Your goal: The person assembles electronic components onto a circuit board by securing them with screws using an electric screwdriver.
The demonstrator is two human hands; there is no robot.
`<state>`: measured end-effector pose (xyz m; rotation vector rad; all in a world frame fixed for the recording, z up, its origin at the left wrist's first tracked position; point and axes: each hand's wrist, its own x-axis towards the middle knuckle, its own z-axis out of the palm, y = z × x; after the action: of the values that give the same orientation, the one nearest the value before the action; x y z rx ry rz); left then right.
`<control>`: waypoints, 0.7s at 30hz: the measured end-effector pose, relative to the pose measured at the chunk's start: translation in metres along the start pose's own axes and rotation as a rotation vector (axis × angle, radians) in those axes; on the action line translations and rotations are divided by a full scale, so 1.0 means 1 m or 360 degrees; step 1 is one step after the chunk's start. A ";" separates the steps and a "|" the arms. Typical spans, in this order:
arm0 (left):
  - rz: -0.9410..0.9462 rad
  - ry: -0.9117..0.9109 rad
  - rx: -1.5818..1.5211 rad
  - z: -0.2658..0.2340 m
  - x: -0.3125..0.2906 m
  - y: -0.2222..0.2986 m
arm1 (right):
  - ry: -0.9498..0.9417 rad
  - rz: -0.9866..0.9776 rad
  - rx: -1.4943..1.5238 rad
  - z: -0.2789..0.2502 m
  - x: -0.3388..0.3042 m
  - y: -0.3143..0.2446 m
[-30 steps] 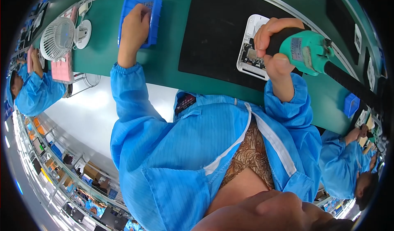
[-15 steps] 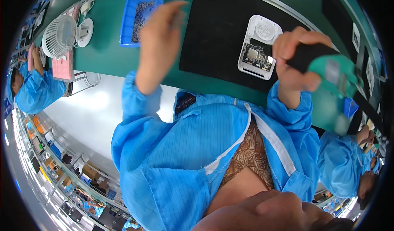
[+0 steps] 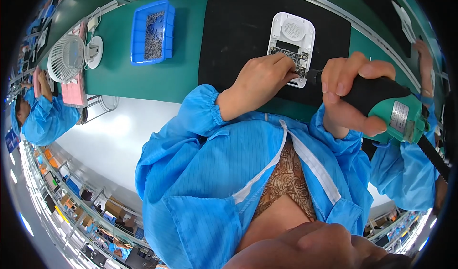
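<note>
The casing lies beneath the bunched fingertips of the left hand, at its board; whether they pinch anything, I cannot tell. Just right, the right hand grips a driver. Below spreads a mat; farther left, a bin.

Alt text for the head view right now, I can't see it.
The person's left hand is at a circuit board in a white case on a black mat; the right hand grips a green-and-black power tool. Left of the mat sits a blue bin of small grey pieces.
</note>
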<state>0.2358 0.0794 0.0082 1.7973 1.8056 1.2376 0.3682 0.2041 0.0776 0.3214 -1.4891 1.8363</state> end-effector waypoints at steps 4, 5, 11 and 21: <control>-0.0015 -0.0013 0.0013 -0.002 0.001 0.001 | 0.0002 -0.0003 -0.0023 0.003 0.001 0.002; -0.0014 -0.0003 0.0012 -0.002 0.000 0.001 | 0.0084 -0.0058 -0.0117 0.008 0.000 0.007; 0.0068 -0.0023 0.0216 -0.013 -0.001 0.003 | 0.0188 -0.0091 -0.0351 0.015 -0.004 0.018; -0.0736 0.0409 0.1220 -0.173 -0.033 -0.115 | 0.0570 0.0057 -0.0610 0.015 -0.032 0.019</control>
<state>0.0384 0.0068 0.0129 1.3977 2.9108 0.6485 0.3742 0.1766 0.0484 -0.2104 -1.5505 1.4937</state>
